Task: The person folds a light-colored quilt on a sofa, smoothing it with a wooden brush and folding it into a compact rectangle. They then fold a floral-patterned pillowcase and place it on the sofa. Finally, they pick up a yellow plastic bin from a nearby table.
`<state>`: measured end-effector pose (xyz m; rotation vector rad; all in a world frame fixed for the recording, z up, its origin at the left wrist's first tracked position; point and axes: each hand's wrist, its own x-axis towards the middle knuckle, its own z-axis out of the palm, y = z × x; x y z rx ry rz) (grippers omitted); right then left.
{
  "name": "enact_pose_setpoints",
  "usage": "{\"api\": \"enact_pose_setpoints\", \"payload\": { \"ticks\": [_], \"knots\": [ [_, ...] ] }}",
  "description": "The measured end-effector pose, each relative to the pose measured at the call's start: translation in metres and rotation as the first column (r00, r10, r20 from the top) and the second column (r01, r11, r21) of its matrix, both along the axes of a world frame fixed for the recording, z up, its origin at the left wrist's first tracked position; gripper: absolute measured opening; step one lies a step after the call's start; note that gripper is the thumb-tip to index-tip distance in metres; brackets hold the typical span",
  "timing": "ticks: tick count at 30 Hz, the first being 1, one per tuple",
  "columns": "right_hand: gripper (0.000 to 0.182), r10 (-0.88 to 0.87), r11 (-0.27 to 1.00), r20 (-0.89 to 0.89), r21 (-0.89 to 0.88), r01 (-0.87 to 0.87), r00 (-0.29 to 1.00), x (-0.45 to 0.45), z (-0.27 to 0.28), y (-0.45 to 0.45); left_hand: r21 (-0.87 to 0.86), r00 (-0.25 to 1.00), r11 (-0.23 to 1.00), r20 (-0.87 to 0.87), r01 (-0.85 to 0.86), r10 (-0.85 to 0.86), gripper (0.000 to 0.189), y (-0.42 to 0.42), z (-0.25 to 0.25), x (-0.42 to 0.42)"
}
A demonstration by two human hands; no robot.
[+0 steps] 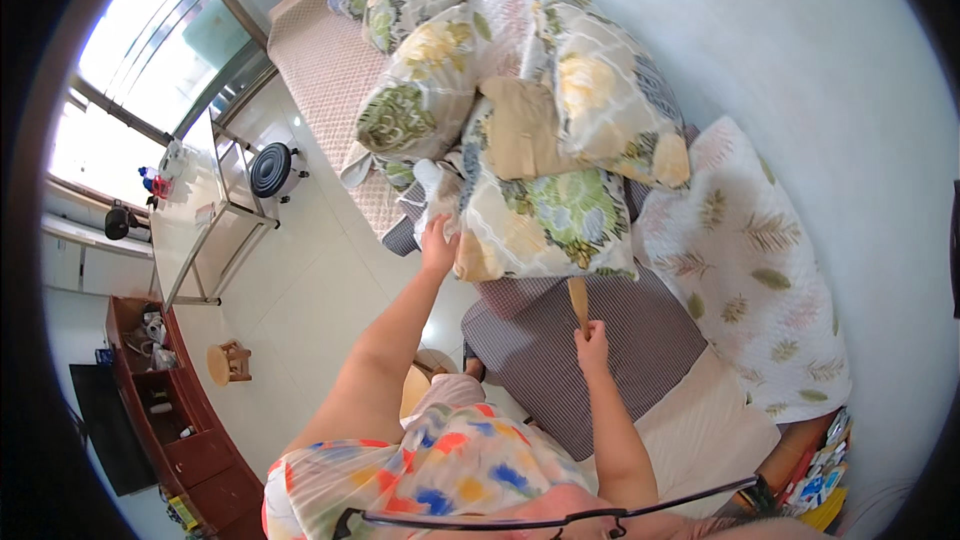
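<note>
My left hand [439, 244] is at the left corner of a floral cushion [551, 221], against a crumpled whitish cloth [431, 191]. Whether its fingers grip either one cannot be made out. Lower on the right, my right hand [592, 345] is closed around a flat tan handle or strip [578, 300], whose far end disappears under the cushion's front edge. A folded beige garment [521, 131] lies on top of this cushion. Behind it lean more floral cushions [619, 90], with another [420, 82] at the left. A dark checked cover [592, 352] spreads beneath my right hand.
A leaf-print quilt [750, 270] is bunched against the wall [862, 165]. The sofa's beige quilted cover [330, 82] runs toward the window. Left stand a table [191, 195], a black wheeled stool [271, 169], a small wooden stool [227, 364] and a reddish-brown cabinet [199, 457].
</note>
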<state>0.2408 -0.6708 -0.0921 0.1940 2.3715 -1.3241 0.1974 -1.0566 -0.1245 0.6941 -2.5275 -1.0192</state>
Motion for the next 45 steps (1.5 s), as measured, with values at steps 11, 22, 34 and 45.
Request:
{"api": "enact_pose_setpoints", "payload": {
  "ticks": [11,22,34,45],
  "knots": [
    [0.025,0.199,0.979,-0.014,0.047,-0.198,0.98,-0.029,0.069,-0.1,0.493,0.972,0.87,0.214,-0.026,-0.093,0.051,-0.074,-0.044,-0.049],
    [0.042,0.072,0.961,0.337,-0.275,0.025,0.939,-0.058,0.121,-0.154,0.962,0.999,0.269,0.041,-0.043,0.012,0.025,-0.052,0.098,0.027],
    [0.058,0.308,0.798,0.449,-0.602,0.029,0.839,-0.055,0.147,-0.276,0.648,0.851,0.613,-0.108,0.452,-0.513,0.027,-0.009,0.174,0.092],
    [0.033,0.089,0.82,0.33,-0.56,0.119,0.94,-0.03,0.16,-0.219,0.814,0.968,0.58,0.154,-0.011,-0.197,0.064,-0.068,0.143,0.067]
  ]
}}
